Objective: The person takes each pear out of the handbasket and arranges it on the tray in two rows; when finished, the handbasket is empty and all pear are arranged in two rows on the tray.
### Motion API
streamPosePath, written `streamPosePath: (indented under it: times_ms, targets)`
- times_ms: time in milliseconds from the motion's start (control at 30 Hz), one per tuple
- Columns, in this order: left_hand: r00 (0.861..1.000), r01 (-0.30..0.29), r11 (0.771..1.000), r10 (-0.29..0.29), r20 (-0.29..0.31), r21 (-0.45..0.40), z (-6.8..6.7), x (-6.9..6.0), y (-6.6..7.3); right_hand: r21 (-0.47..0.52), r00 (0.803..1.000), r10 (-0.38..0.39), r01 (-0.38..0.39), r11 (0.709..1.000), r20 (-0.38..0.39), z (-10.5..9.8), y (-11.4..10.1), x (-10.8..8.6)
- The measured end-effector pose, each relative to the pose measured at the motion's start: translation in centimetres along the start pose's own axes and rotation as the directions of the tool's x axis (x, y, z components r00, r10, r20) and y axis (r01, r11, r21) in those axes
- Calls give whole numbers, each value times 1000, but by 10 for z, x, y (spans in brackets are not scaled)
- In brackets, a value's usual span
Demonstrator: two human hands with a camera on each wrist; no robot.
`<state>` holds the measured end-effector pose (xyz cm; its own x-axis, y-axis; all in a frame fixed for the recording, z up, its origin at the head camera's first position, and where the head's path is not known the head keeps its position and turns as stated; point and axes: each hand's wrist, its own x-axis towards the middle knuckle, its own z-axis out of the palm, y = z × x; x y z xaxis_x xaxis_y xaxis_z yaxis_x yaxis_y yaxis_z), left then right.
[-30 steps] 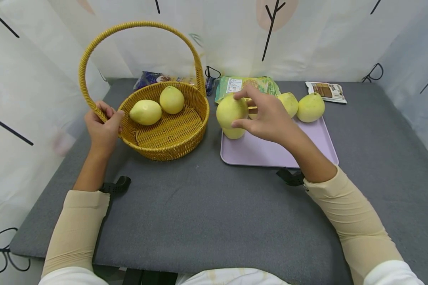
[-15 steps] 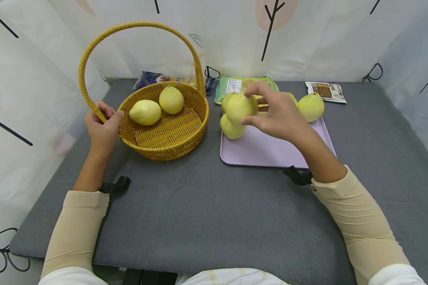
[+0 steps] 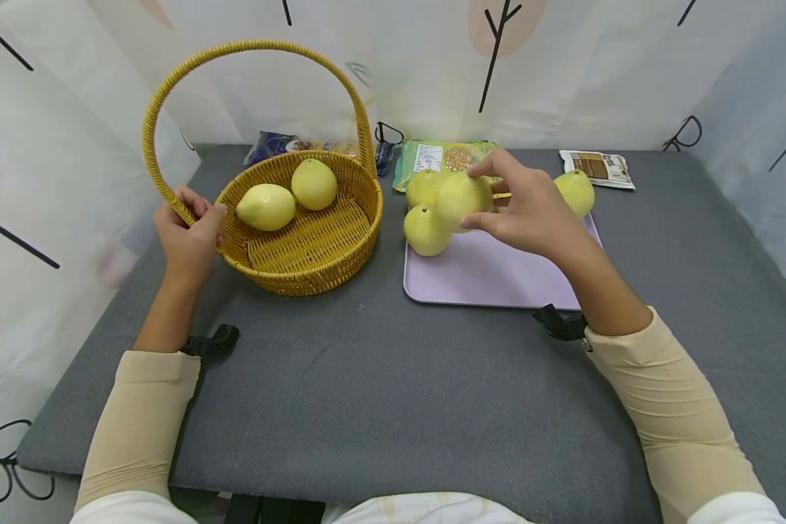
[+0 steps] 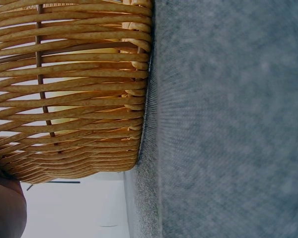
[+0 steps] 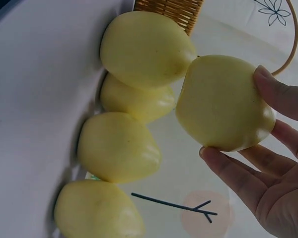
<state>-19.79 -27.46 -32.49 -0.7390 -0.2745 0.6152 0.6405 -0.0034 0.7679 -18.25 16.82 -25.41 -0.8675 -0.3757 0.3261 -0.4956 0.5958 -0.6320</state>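
Note:
My left hand (image 3: 193, 233) grips the lower end of the arched handle (image 3: 151, 138) of a yellow wicker basket (image 3: 295, 280). Inside the basket are two yellow-green pears, one on its side (image 3: 266, 207) and one farther back (image 3: 314, 184). Over a lilac tray (image 3: 485, 273), my right hand (image 3: 530, 207) holds another pear (image 3: 461, 200) between thumb and fingers. Behind it, a front pear (image 3: 426, 233), a back-left pear (image 3: 421, 185) and a right-hand pear (image 3: 575, 191) sit on the tray. The right wrist view shows the held pear (image 5: 223, 104) raised beside several lined-up pears (image 5: 119, 146).
A green food packet (image 3: 442, 156) lies behind the tray. A brown-and-white packet (image 3: 599, 169) is at the back right, and a dark blue packet (image 3: 275, 145) lies behind the basket. Grey cloth (image 3: 354, 393) covers the table, and a printed curtain (image 3: 419, 73) hangs behind.
My right hand has moved to the right with its pear, from above the tray's left edge to farther over the tray. The left hand and basket stay put.

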Motion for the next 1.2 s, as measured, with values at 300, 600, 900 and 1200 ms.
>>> streamPosePath:
  times_ms: [300,600,900,1200]
  targets:
    - [1000,-4,1000,4,5,-12,2,-1,1,-34,996,87,-86,996,35,-3,6,0]
    - [1000,1,1000,-1,0,-23,1,1,0,-125,985,150,-139,982,80,-2,15,4]
    - [1000,4,1000,-4,0,-15,2,0,1,-165,975,192,-172,971,111,1,24,6]
    - [1000,8,1000,-8,1,-21,4,0,5,-186,970,204,-178,966,133,4,29,6]
